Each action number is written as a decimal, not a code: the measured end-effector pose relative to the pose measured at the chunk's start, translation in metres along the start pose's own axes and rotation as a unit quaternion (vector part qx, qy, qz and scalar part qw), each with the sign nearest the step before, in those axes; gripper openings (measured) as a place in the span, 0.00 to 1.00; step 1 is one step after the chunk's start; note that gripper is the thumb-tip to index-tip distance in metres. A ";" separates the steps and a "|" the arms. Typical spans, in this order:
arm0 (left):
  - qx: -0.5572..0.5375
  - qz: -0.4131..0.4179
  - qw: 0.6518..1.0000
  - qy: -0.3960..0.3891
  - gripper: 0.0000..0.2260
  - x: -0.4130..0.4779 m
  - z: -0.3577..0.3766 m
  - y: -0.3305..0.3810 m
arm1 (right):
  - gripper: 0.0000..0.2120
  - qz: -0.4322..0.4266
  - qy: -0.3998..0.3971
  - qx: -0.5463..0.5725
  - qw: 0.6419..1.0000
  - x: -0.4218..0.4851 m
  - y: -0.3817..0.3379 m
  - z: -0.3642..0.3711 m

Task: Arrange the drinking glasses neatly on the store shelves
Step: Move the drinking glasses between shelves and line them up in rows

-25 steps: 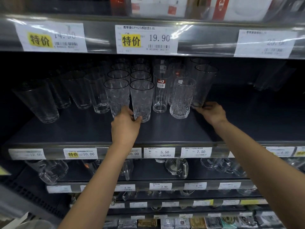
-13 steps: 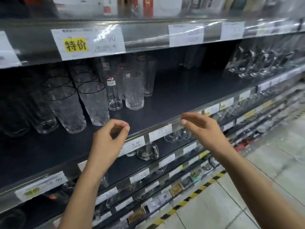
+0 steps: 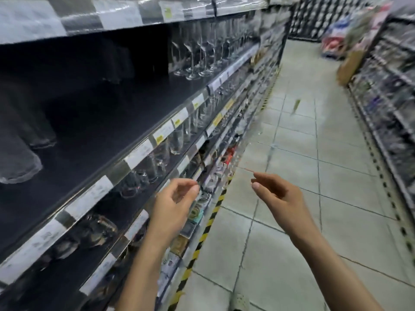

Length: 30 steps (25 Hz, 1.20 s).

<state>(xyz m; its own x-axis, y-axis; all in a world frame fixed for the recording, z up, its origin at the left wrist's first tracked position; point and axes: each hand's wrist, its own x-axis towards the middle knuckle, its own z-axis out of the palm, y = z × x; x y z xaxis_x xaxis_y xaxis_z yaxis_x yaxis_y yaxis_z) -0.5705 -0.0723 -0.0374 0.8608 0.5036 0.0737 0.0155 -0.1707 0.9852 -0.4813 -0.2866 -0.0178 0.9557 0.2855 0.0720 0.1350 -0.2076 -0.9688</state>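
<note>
Head cam: two hands, both empty, hang by the front edge of the shelf (image 3: 107,122). The left hand (image 3: 177,198) and right hand (image 3: 278,196) have fingers loosely curled, prob. between grabs. Drinking glasses (image 3: 18,162) stand blurred at far left on the shelf, approx. three. Stemmed glasses (image 3: 197,52) are grouped farther along, too smeared to count.

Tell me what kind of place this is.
Retail store aisle, likely the glassware section: long shelves fronted with price tags, stemmed wine glasses on display, and yellow-black hazard tape along the tiled floor.
</note>
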 end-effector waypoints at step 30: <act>-0.049 -0.104 0.923 0.368 0.03 0.463 0.048 0.079 | 0.21 -0.175 -0.415 -0.075 0.890 0.588 -0.072 0.167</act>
<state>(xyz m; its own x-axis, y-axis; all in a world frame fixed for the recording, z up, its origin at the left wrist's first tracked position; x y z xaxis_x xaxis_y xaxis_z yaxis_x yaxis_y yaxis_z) -0.1467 0.1065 0.0675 0.2647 0.9619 -0.0679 0.0646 0.0525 0.9965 0.0275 0.0529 0.0546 0.3342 0.9369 0.1026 0.4785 -0.0749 -0.8749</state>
